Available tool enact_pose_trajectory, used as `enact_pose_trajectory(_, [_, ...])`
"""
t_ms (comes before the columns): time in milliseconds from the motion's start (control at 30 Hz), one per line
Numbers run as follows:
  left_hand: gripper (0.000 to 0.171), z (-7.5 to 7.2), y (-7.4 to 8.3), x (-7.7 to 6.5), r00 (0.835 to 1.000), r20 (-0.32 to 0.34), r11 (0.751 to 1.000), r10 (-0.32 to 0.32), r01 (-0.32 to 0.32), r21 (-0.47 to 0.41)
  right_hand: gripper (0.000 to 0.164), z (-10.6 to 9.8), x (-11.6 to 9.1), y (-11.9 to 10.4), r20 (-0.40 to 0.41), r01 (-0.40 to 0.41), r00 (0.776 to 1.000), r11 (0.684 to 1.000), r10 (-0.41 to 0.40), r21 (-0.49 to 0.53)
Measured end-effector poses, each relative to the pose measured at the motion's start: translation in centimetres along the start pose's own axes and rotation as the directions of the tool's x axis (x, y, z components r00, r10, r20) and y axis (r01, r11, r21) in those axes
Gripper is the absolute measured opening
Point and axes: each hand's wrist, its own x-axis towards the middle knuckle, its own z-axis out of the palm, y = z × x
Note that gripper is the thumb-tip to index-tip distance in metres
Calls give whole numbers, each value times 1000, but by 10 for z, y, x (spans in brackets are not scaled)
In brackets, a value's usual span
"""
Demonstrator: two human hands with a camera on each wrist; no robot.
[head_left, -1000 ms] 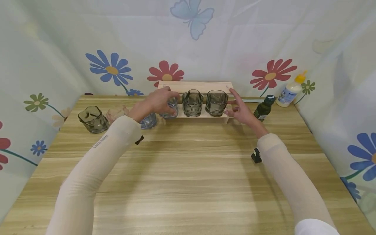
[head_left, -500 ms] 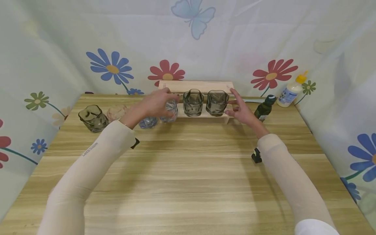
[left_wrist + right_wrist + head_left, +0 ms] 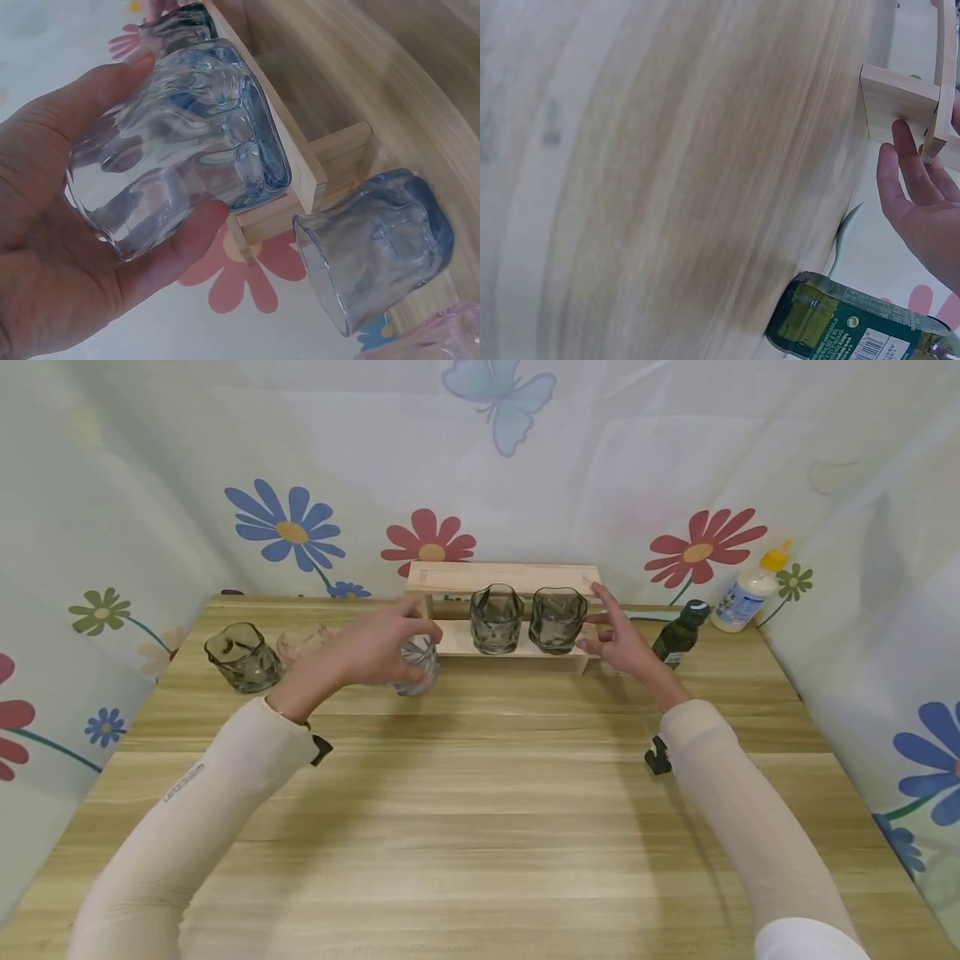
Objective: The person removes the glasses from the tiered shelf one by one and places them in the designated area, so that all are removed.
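My left hand [image 3: 378,639] grips a clear bluish drinking glass [image 3: 422,667] between thumb and fingers, in front of the left end of a low wooden shelf [image 3: 506,578]. In the left wrist view the glass [image 3: 180,150] is off the shelf, and a second bluish glass [image 3: 375,240] stands nearby on the table. Two smoky grey glasses [image 3: 497,620] remain side by side on the shelf's lower board. My right hand [image 3: 626,643] rests at the shelf's right end, fingers spread; in the right wrist view its fingers [image 3: 907,161] touch the side panel.
At the left stand a smoky glass [image 3: 243,658] and a pink glass [image 3: 302,642]. To the right of the shelf are a dark green bottle [image 3: 680,633] and a white bottle [image 3: 744,597] with a yellow cap. A printed curtain [image 3: 360,452] hangs behind the wooden table [image 3: 480,810].
My left hand has carried the bluish glass leftward and toward me, away from the shelf's left end. My right hand has stayed at the shelf's right end.
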Motion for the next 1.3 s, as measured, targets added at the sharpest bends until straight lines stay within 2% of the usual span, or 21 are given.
enact_pose_trajectory(200, [48,1,0,-18,1000,12,1000,-21,21,6,95,0,1,2,3,0,1000,1000,0,-2])
enact_pose_trajectory(400, [44,2,0,-37,999,-4,999,-42,42,-11,94,0,3,1,5,6,1000,1000,-6,-8])
enact_pose_trajectory(567, [48,6,-4,-54,997,1,997,-76,76,1,94,1,3,2,0,7,1000,1000,-7,-15])
enact_pose_trajectory(833, [55,14,-19,-76,989,24,989,-144,144,-16,95,1,1,2,1,-4,1000,1000,4,0])
enact_pose_trajectory(1000, [56,17,-30,-90,982,15,982,-186,187,-21,94,1,1,2,-3,-3,1000,1000,3,-5])
enact_pose_trajectory(1300, [61,19,-46,-112,960,-1,960,-279,279,-4,95,0,2,4,0,-7,1000,1000,7,10])
